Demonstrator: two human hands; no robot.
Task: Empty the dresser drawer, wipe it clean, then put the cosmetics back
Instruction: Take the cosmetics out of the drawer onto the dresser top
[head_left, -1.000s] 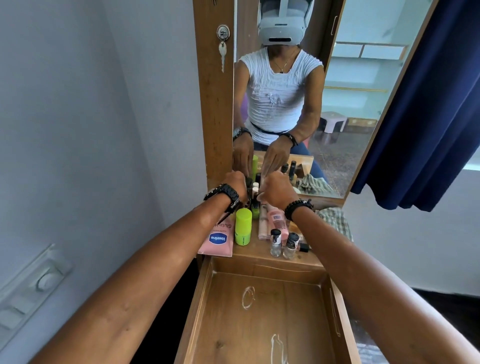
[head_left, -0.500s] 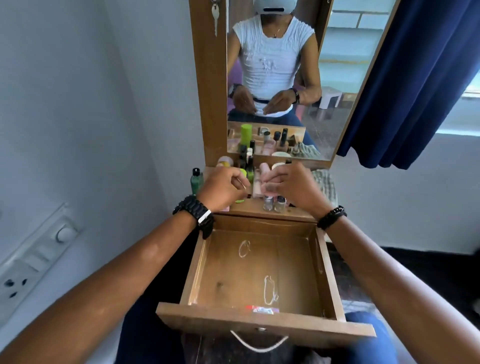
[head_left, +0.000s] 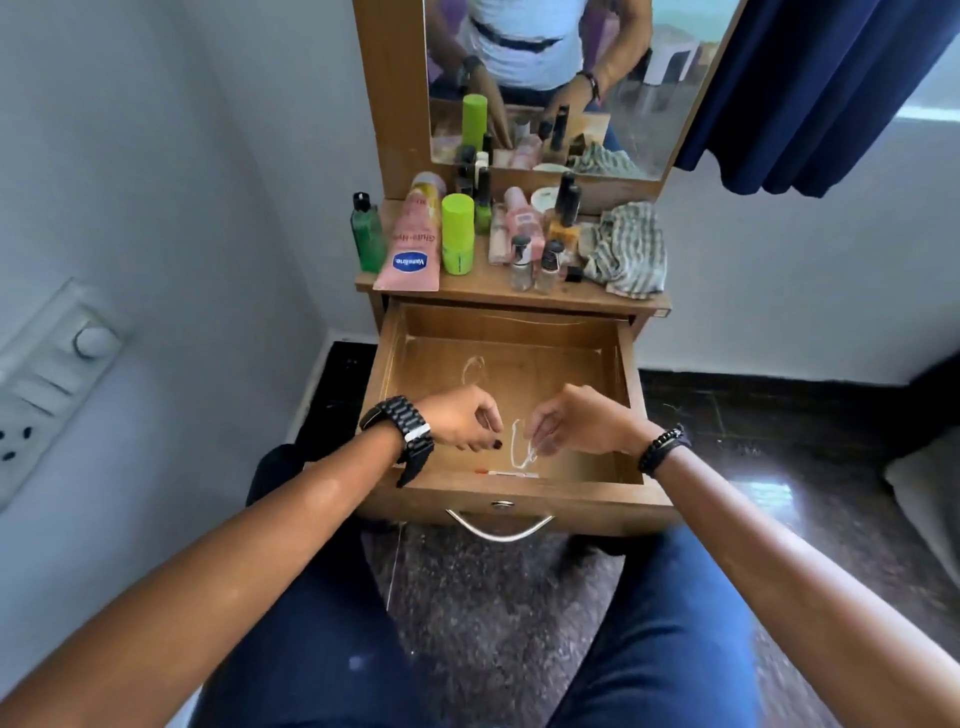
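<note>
Head view: the wooden drawer (head_left: 395, 364) stands pulled out at centre, white smears on its floor. Both hands hover inside near its front. The left hand (head_left: 462, 418) has loosely curled fingers; whether it pinches anything I cannot tell. The right hand (head_left: 571, 418) pinches something small and pale. Cosmetics (head_left: 457, 234) and a striped cloth (head_left: 626, 249) crowd the tabletop (head_left: 498, 293) at 12 o'clock, below the mirror (head_left: 649, 104). Blue curtain (head_left: 810, 88) at 2, wall switches (head_left: 57, 364) at 9.

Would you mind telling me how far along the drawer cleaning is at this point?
Mostly emptied: the cosmetics stand on the dresser top. In hand: both the left hand and right hand reach into the drawer, where a small item remains. Left: wiping with the striped cloth, then restocking.
</note>
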